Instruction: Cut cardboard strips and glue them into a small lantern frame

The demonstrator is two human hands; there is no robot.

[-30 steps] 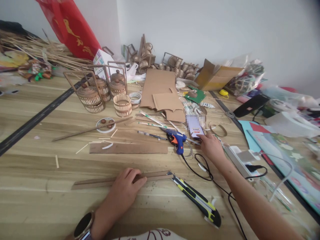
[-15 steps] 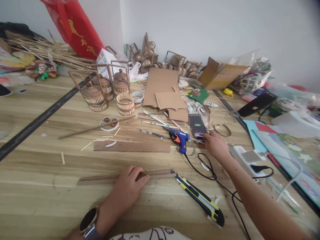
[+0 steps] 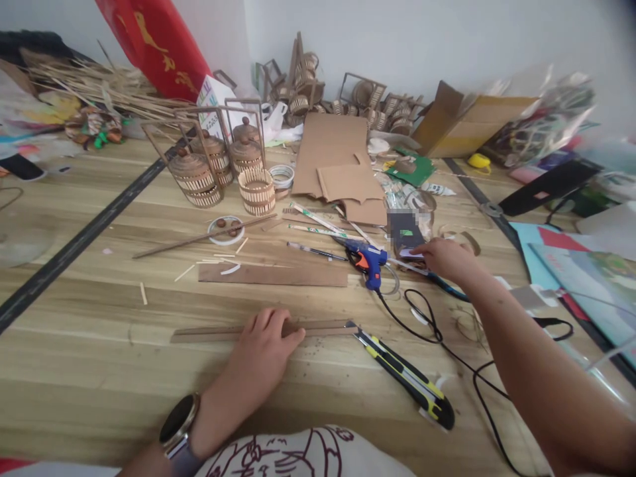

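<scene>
Baskets [image 3: 196, 185] with lids and tall handles stood grouped at the left on the wood-grained tabletop [image 3: 84, 377]. In front of them a thin dark stick [image 3: 169, 246] lay across a white ring [image 3: 211, 233] with round brown beads [image 3: 221, 223] inside it, and a lidless slatted basket [image 3: 257, 192] stood just beside the group. Nearer, the left hand [image 3: 267, 341] lay palm down on narrow brown strips [image 3: 206, 334], fingers loosely parted, resting on them rather than clutching, as far as I could see. A wider brown strip [image 3: 272, 275] lay beyond it. Further right, a blue glue gun [image 3: 371, 258] lay on its side; on the near side, a black-and-yellow utility knife [image 3: 403, 377] had its blade at the strips' right end, though I couldn't tell whether they touched. Past the gun lay a dark-screened phone [image 3: 407, 234], and the right hand [image 3: 452, 260] stretched to it, a fingertip at its lower edge, grasping nothing that I could see.
</scene>
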